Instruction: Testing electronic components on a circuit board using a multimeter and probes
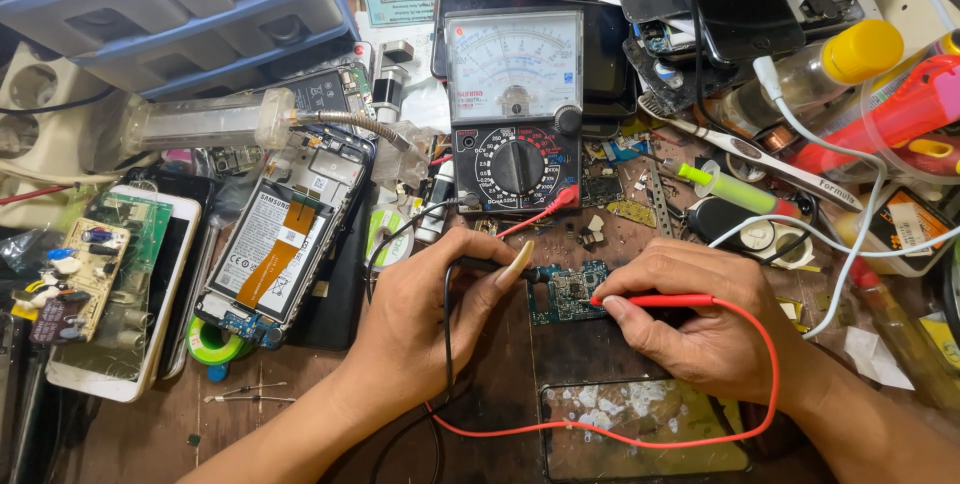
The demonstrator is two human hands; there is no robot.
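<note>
Left hand (425,319): enters from lower left, forearm angled up and right; fingers curled, thumb extended with a long nail, pinched closed.
Right hand (690,319): enters from lower right, forearm angled up and left; fingers curled in a pen-style pinch, knuckles up.

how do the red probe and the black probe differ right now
The red probe is in the right hand; the black probe is in the left hand. The red probe lies almost level, its tip pointing left onto the small circuit board; the black probe points right onto the same board. The red lead loops below the right wrist, while the black lead drops between the hands. Both touch the board.
</note>
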